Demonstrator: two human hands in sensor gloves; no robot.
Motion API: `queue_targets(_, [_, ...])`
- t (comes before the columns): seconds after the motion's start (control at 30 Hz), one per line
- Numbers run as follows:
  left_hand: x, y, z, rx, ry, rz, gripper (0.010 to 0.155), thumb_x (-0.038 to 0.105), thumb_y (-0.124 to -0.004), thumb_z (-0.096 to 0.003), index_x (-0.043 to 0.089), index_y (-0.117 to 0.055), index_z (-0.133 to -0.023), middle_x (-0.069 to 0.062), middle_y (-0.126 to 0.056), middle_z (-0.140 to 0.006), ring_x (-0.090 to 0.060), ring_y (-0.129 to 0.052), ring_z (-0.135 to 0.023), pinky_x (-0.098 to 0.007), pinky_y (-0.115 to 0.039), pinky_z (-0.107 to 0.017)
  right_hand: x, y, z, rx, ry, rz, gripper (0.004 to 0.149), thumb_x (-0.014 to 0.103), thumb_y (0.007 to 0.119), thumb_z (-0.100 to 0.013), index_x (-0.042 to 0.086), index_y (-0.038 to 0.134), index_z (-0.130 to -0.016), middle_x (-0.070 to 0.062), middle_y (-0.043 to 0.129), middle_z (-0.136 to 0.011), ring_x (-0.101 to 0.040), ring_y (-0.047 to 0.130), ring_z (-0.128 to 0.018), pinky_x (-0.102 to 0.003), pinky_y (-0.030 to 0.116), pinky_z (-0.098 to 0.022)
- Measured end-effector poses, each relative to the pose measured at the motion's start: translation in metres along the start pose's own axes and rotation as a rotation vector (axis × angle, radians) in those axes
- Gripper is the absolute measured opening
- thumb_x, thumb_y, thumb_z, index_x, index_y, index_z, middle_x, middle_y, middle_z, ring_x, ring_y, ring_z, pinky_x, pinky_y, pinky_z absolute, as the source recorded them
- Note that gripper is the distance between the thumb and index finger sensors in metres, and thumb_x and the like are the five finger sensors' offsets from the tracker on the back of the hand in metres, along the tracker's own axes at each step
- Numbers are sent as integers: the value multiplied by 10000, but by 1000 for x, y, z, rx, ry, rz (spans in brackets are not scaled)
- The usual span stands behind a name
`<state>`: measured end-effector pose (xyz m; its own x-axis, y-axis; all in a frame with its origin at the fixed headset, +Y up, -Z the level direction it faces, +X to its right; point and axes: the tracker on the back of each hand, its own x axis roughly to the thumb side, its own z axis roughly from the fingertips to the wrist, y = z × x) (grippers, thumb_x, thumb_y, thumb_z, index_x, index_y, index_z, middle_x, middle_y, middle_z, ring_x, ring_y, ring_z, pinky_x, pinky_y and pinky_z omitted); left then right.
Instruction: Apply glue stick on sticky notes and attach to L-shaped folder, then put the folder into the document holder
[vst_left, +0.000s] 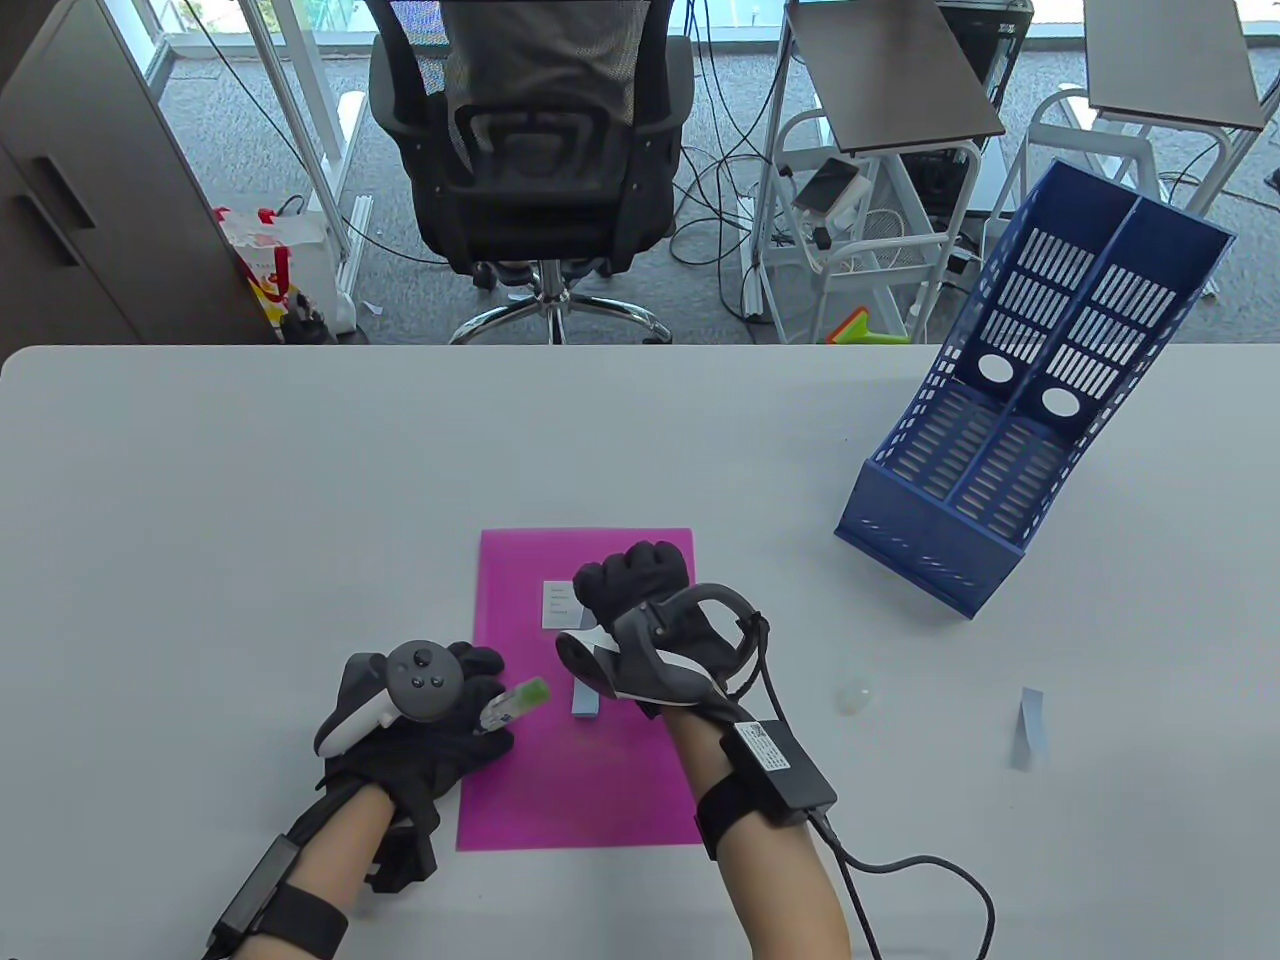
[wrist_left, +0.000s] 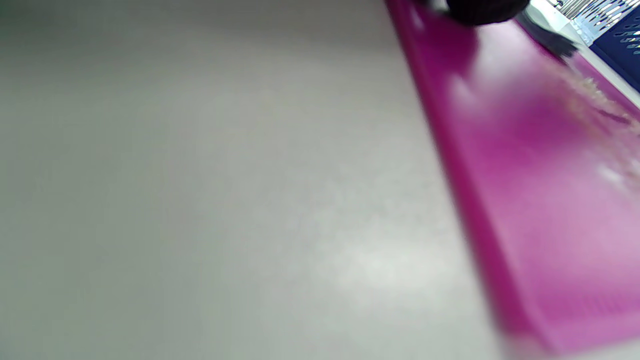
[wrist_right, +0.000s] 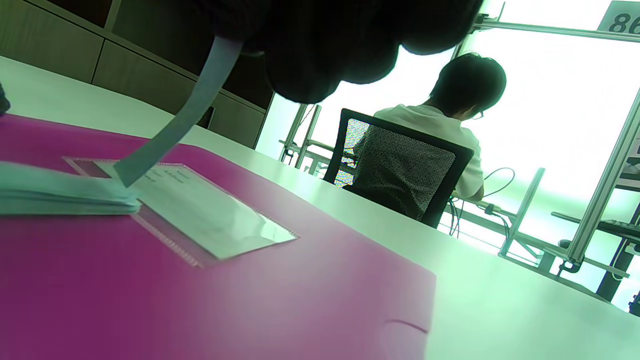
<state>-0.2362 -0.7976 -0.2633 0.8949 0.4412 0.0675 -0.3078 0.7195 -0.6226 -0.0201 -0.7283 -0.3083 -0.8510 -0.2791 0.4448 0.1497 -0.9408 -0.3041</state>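
Left hand (vst_left: 420, 720) sits at the near-left edge of the magenta L-shaped folder (vst_left: 560, 780), fingers curled round a glue stick (vst_left: 512, 703) whose green tip points right over the folder. Right hand (vst_left: 650, 630) hovers over the folder's middle, fingers curled; in the right wrist view a single pale blue sticky note (wrist_right: 175, 125) hangs from the fingertips (wrist_right: 320, 60), its lower end reaching the pad of sticky notes (vst_left: 586, 702) that lies on the folder. Folder lies flat on the white table (vst_left: 200, 520), long side running away from the person, white label (vst_left: 556, 605) on its upper half, partly hidden by the right hand. To the right, near edge: a loose blue note (vst_left: 1028, 726) standing curled on the table, and a small translucent cap (vst_left: 854, 695) between it and the folder. Farther back right: blue document holder (vst_left: 1020, 400), two compartments, tipped onto its back, well apart from the folder. Beyond the table: black office chair (vst_left: 540, 130).
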Motion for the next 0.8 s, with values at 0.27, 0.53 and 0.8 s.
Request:
queue_targets(0.27, [0, 0, 0, 1, 1, -4, 511, 479, -672, -531, 372, -401, -951, 255, -104, -1123, -57, -18, -1100, -378, 30, -770, 4, -2, 1, 17, -17, -15, 313, 275, 626, -592, 262, 674, -901, -45, 855, -818, -264, 770, -768, -544, 603, -689])
queue_targets(0.53, [0, -1, 0, -1, 1, -3, 510, 480, -672, -531, 373, -401, -950, 256, -103, -1123, -55, -17, -1099, -377, 31, -770, 10, -9, 7, 46, -64, -28, 313, 273, 631, -585, 264, 689, -892, -46, 866, -806, -262, 780, -759, -545, 608, -687])
queue_targets(0.8, [0, -1, 0, -1, 1, -3, 512, 480, -672, -531, 374, -401, -952, 257, -104, -1123, -56, -18, -1101, -379, 30, -771, 16, -13, 20, 102, -100, -73, 314, 273, 642, -574, 258, 714, -880, -44, 894, -770, -253, 809, -723, -541, 631, -674])
